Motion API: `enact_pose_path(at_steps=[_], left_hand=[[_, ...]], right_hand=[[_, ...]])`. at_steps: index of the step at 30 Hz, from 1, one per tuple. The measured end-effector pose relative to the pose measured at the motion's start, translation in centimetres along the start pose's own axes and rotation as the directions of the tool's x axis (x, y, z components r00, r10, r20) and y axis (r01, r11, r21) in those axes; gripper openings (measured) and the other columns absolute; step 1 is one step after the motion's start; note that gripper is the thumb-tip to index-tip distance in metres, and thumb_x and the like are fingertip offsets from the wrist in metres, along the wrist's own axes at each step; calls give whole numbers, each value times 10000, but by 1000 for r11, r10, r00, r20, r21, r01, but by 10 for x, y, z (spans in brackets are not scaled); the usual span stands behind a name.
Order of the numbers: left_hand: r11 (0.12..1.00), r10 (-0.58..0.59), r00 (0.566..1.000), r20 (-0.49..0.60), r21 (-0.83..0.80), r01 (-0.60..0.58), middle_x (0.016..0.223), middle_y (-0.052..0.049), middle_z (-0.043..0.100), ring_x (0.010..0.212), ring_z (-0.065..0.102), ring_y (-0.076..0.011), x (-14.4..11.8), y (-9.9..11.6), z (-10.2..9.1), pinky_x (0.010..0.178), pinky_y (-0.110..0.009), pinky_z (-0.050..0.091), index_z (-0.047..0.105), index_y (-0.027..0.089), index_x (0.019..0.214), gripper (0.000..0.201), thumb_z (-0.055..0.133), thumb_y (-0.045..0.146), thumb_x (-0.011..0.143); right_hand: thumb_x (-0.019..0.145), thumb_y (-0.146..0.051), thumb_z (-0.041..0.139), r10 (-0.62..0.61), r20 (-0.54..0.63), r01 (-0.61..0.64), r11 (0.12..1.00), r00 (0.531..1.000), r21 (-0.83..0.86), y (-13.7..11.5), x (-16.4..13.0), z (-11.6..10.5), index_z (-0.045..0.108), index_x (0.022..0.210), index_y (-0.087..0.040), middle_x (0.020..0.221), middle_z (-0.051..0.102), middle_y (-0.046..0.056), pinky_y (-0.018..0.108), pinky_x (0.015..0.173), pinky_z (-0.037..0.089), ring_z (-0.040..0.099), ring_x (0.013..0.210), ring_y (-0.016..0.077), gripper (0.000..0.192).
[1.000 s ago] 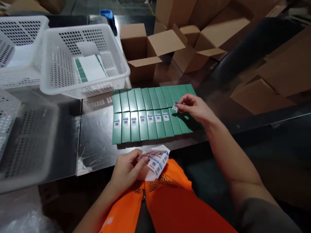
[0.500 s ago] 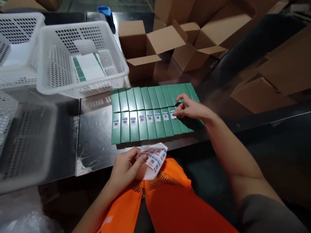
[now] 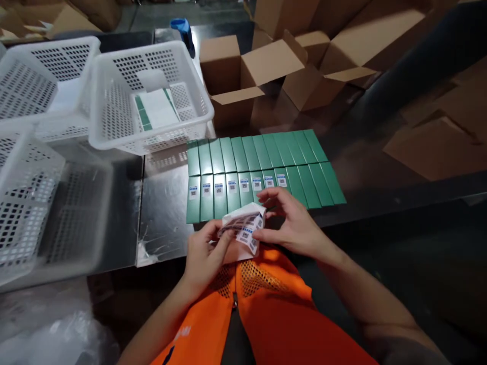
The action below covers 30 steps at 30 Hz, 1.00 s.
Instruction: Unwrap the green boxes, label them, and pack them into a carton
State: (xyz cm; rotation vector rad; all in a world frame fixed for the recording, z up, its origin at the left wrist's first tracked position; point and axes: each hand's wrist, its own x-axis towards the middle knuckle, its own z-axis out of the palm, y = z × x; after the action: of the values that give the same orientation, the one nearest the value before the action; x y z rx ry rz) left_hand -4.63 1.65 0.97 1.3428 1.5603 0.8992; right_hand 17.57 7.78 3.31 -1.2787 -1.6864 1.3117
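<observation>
My left hand (image 3: 207, 253) pinches a folded sheet of stickers (image 3: 245, 235), white with blue print and square codes, in front of my orange vest. At the sheet's right edge is my right hand (image 3: 291, 223), thumb touching the stickers and fingers curved apart from it. Just beyond lie narrow green boxes (image 3: 262, 152) packed side by side in two rows. Several boxes in the near row carry a small white and blue sticker (image 3: 281, 180), from the left end to past the middle. Those at the right end of that row show plain green tops.
A white perforated basket (image 3: 152, 139) holding green and white boxes stands at the back left. Other white baskets (image 3: 23, 121) are left of it. Open cardboard cartons (image 3: 228, 66) and a blue-handled tool (image 3: 184, 33) are behind. The metal table's (image 3: 163, 223) front edge runs near me.
My right hand has left the sticker on a near-row box and come back toward me to the sticker sheet. My left hand still holds the sheet, slightly raised. The view has shifted left.
</observation>
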Motion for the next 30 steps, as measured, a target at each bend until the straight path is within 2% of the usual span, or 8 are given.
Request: enact_pose_path(at_steps=[3,5,8,13,16,24,27,30], left_hand=[[1000,-15,1000,12,16,15,991,-52,731,798,681,-182,3,3,1,677,-259,509,659,193,1114,294,653,353,868],[992,90,987,-136,97,-77,1163,-92,656,922,662,-213,2,6,1,752,-300,519,571,199,1240,491,728,343,798],[897,368,881,-299,363,-251,1009,-61,593,881,589,-221,-3,16,-2,775,-332,471,575,205,1054,353,758,305,769],[631,633,768,-101,641,-436,837,-40,653,777,576,-228,-11,31,-8,742,-350,402,661,222,899,158,751,331,829],[604,694,714,-93,616,-506,886,-32,718,809,644,-216,-10,31,-11,778,-333,442,687,237,970,110,707,270,867],[969,219,912,-346,190,-160,756,-12,758,617,715,-204,-15,17,-1,514,-253,540,691,264,997,244,655,480,890],[991,130,910,-394,35,-127,764,-20,776,623,741,-217,-15,14,3,518,-262,586,644,275,1225,413,681,495,878],[969,246,898,-364,72,-236,839,-32,801,710,767,-221,-9,18,-1,607,-252,620,735,268,1123,357,683,517,871]], right_hand=[[785,-333,771,41,-151,-29,996,988,82,2,-9,17,604,1113,-258,1093,627,72,316,674,611,653,902,194,376],[817,-337,736,72,-218,-39,987,973,154,5,-10,20,618,1073,-256,1051,643,64,328,669,626,668,870,190,293],[831,-321,721,31,-299,14,989,954,147,6,-14,23,638,1037,-275,1069,654,57,376,730,643,684,892,201,227],[872,-288,671,-121,-329,132,991,936,11,-1,-25,33,636,1036,-334,1033,672,43,418,733,637,699,845,219,174],[865,-297,676,-185,-327,188,982,927,-23,-3,-25,36,639,1013,-372,1004,683,29,431,702,617,688,854,244,170],[691,-409,875,135,-179,-27,862,974,506,12,-20,32,601,1119,-333,702,587,-53,279,558,512,590,606,146,514],[681,-429,885,79,-166,33,810,983,585,13,-22,27,615,1178,-356,688,569,-67,254,540,509,570,572,123,570],[783,-423,816,-165,-239,239,915,957,326,9,-26,16,752,991,-287,715,659,-9,264,586,546,628,626,141,256]])
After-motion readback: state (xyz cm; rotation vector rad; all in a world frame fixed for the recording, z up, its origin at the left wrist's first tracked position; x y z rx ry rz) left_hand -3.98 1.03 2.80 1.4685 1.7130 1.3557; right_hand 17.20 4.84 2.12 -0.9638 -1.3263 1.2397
